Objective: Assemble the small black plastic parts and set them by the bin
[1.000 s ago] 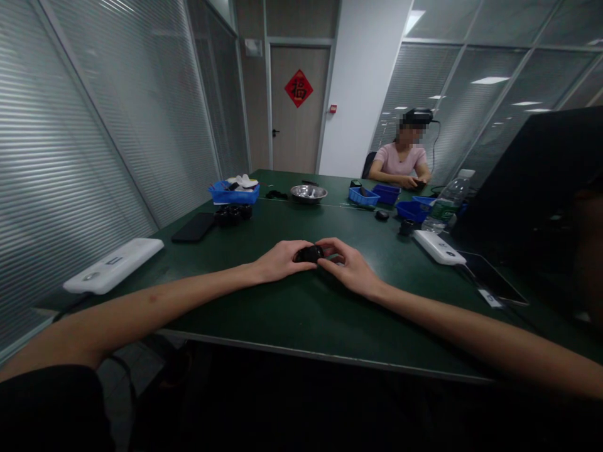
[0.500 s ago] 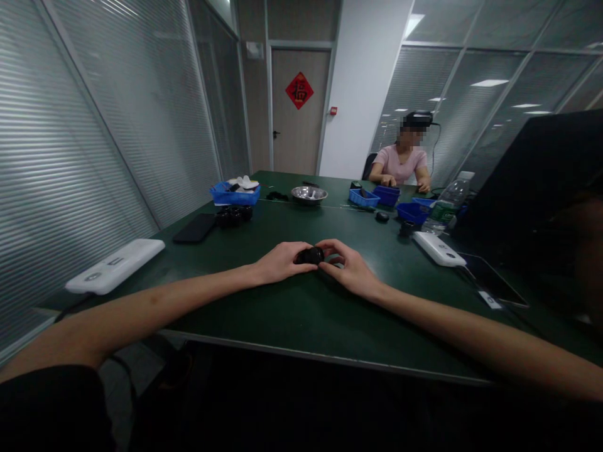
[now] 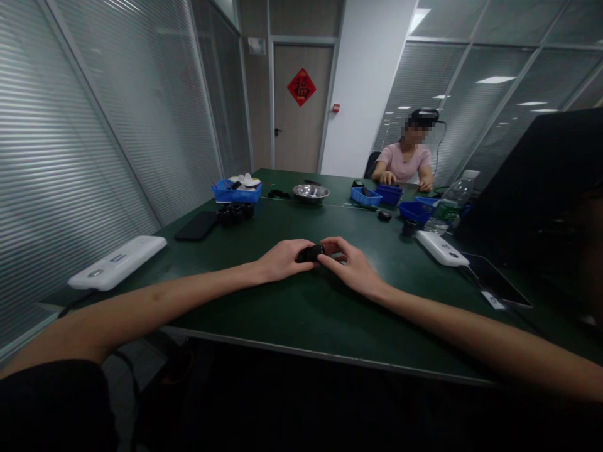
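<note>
Both my arms reach out over a dark green table (image 3: 301, 307). My left hand (image 3: 281, 260) and my right hand (image 3: 349, 263) meet at a small black rounded object (image 3: 309, 253) resting on the table top. The fingers of both hands curl round it, the left from the left side, the right from the right. Most of the object is hidden by my fingers.
A white device (image 3: 117, 262) and a black phone (image 3: 196, 226) lie at the left, another white device (image 3: 440, 248) at the right. Farther off stand blue bins (image 3: 235, 191), a metal bowl (image 3: 310, 191), black parts (image 3: 234, 214) and a water bottle (image 3: 447, 206). Another person (image 3: 405, 164) sits at the far end.
My hands stay on the black object with hardly any shift. The person at the far end has moved their hands onto the blue bins.
</note>
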The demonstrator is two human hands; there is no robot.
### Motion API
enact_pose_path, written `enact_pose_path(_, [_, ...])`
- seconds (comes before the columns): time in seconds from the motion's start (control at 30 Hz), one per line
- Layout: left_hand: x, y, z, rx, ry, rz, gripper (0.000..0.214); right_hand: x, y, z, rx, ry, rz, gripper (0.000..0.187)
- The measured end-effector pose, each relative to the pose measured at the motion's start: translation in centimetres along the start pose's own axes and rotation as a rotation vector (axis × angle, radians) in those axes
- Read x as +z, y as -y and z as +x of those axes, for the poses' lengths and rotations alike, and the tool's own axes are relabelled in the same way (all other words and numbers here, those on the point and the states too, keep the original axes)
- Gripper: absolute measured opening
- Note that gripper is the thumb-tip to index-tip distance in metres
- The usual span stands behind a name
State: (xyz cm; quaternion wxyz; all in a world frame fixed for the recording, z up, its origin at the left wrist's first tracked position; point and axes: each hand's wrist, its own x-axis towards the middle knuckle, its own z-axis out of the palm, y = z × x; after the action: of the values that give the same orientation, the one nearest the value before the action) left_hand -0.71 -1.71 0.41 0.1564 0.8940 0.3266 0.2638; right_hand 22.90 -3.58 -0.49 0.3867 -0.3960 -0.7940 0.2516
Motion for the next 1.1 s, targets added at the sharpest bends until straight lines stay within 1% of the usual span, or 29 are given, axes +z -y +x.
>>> enact_pose_path(0.1, [-0.03,-0.01,-0.05,0.019,0.007,0.018,0.042,-0.02,-0.07,0.03,0.034,0.017,-0.019,0.029])
enact_pose_path(0.17, [0.02,0.13,-0.05,0.024,0.015,0.014,0.043,0.01,-0.25,0.04,-0.003,0.035,0.005,0.028])
enact_pose_path(0.23, [0.11,0.28,-0.01,0.020,0.017,0.009,0.043,0.07,-0.37,0.05,-0.053,0.040,0.032,0.032])
enact_pose_path(0.3, [0.17,0.33,0.03,0.013,0.011,0.012,0.042,0.12,-0.35,0.06,-0.069,0.031,0.042,0.036])
enact_pose_path(0.4, [0.10,0.10,0.00,0.010,-0.008,0.024,0.041,0.08,-0.17,0.08,0.002,-0.009,-0.007,0.036])
enact_pose_path(0.5, [-0.10,-0.22,-0.11,0.016,-0.012,0.033,0.041,-0.05,-0.16,0.08,0.061,0.006,-0.067,0.033])
enact_pose_path(0.57, [-0.18,-0.29,-0.16,0.016,-0.001,0.038,0.042,-0.09,-0.28,0.07,0.041,0.029,-0.050,0.032])
enact_pose_path(0.63, [-0.18,-0.20,-0.15,0.014,0.015,0.036,0.041,-0.06,-0.38,0.06,-0.009,0.037,-0.006,0.031])
enact_pose_path(0.73, [-0.06,0.01,-0.08,0.013,0.024,0.020,0.040,0.01,-0.34,0.04,-0.066,0.044,0.028,0.034])
enact_pose_path(0.87, [0.03,0.04,-0.05,0.023,0.004,0.025,0.040,-0.03,-0.03,0.03,-0.008,0.004,-0.010,0.034])
enact_pose_path(0.93, [0.01,0.00,-0.07,0.034,0.005,0.032,0.040,-0.08,0.02,0.01,0.016,0.016,-0.027,0.032])
enact_pose_path(1.0, [-0.01,-0.01,-0.08,0.033,0.015,0.035,0.041,-0.10,-0.03,-0.02,-0.004,0.044,-0.007,0.031])
enact_pose_path(1.1, [0.01,0.02,-0.06,0.018,0.023,0.034,0.042,-0.07,-0.09,-0.07,-0.069,0.054,0.028,0.035])
